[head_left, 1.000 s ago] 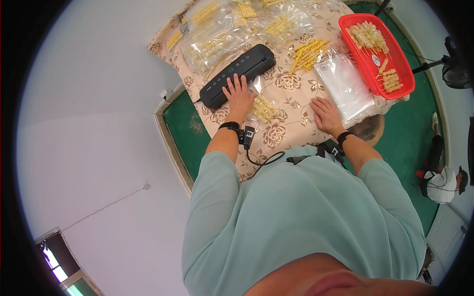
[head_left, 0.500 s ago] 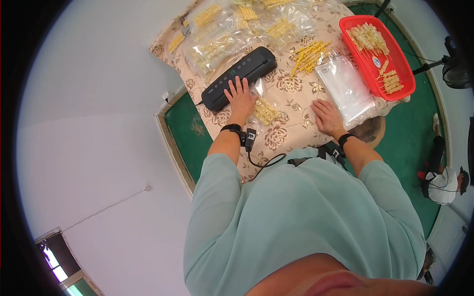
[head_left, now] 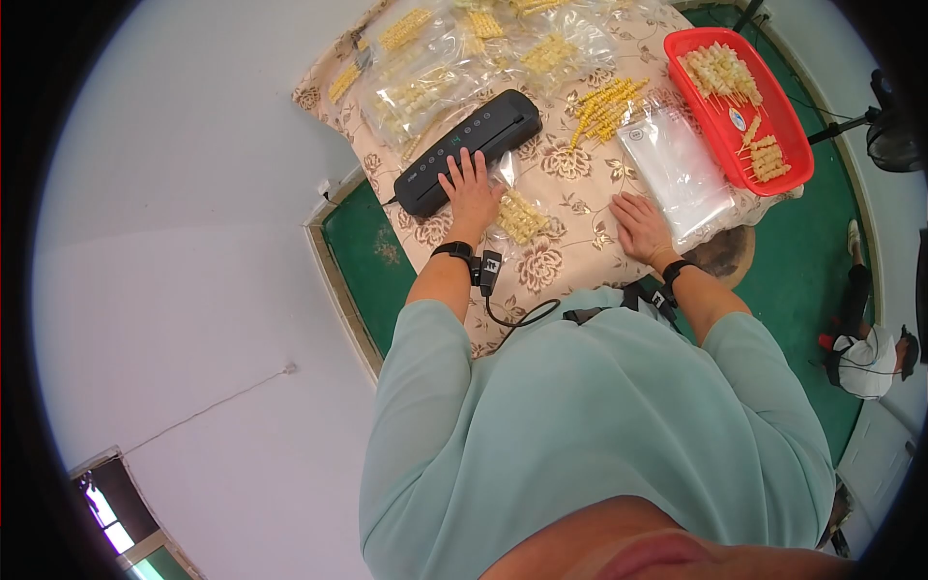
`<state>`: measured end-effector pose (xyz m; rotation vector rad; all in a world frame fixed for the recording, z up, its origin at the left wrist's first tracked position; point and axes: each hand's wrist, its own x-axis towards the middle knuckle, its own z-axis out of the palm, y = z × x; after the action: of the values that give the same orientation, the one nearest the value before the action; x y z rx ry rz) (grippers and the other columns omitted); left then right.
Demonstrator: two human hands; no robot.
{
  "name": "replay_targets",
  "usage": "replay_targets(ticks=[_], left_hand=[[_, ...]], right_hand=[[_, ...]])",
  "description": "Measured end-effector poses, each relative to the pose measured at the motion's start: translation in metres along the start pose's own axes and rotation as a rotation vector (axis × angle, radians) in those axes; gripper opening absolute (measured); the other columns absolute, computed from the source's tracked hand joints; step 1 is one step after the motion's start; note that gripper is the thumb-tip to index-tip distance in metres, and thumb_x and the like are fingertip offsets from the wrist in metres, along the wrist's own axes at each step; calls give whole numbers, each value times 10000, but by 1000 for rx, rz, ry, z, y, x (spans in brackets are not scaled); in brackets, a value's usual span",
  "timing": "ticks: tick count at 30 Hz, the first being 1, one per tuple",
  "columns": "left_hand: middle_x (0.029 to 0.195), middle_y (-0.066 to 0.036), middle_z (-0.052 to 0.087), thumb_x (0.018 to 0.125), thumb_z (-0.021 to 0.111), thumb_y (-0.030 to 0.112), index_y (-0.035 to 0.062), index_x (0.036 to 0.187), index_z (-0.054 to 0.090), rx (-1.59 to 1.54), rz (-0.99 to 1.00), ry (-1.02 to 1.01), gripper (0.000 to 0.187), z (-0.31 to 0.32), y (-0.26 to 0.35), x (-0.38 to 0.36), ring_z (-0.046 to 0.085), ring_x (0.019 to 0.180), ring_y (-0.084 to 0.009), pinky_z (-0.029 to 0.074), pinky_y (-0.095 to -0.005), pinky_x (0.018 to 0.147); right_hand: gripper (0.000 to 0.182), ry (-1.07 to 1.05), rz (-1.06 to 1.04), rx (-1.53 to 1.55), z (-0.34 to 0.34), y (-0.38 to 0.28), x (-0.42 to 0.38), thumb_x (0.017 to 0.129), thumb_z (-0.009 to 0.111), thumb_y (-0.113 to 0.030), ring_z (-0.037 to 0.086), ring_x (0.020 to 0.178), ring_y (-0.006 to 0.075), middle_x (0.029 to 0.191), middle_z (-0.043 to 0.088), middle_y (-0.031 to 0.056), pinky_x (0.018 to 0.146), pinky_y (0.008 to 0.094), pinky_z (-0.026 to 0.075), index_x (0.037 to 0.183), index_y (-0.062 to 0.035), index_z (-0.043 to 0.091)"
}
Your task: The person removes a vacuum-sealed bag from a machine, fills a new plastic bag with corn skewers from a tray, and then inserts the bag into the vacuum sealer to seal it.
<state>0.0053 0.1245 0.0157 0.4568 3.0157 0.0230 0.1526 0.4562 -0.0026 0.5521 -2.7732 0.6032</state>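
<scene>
My left hand (head_left: 472, 196) lies with its fingers spread on the front edge of a black vacuum sealer (head_left: 469, 152), which has a row of buttons and a small lit display. Just right of that hand, a clear plastic bag of pale yellow skewered food (head_left: 522, 217) extends from the sealer's front side. My right hand (head_left: 640, 227) rests flat on the tablecloth, holding nothing. Its fingers are beside a stack of clear plastic bags (head_left: 675, 174). Yellow beaded-looking skewers (head_left: 607, 110) lie loose on the cloth beyond the stack.
A red plastic basin (head_left: 791, 145) with pale skewers in two groups stands at the table's right. Several filled clear bags (head_left: 420, 97) cover the far side of the flowered tablecloth (head_left: 570, 261). A cable hangs from my left wrist. Another person (head_left: 865, 362) is at the far right.
Both hands stay in place. The characters on the sealer's lit display look different; nothing else has visibly moved on the table.
</scene>
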Motion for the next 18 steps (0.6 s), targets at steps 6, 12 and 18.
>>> replay_targets(ticks=[6,12,18], left_hand=[[1568,-197,72,911,537,452,67,1508,155,4,4,1,806,0,0,0,7,1434,-445,63,-646,1098],[1567,-201,68,912,532,454,58,1507,155,6,7,0,808,0,0,0,6,1433,-447,64,-647,1097],[1568,-204,63,910,533,458,59,1508,153,6,10,-1,813,0,0,0,7,1432,-449,62,-647,1096]], right_hand=[[419,-4,3,-3,0,0,0,790,571,-122,487,1227,281,1313,545,95,1063,427,351,1203,-50,585],[417,2,-1,1,-1,0,0,789,571,-117,489,1223,282,1309,547,99,1058,430,354,1199,-46,584],[415,2,-4,2,-3,-1,0,793,575,-119,491,1223,282,1306,549,100,1057,435,355,1201,-43,581]])
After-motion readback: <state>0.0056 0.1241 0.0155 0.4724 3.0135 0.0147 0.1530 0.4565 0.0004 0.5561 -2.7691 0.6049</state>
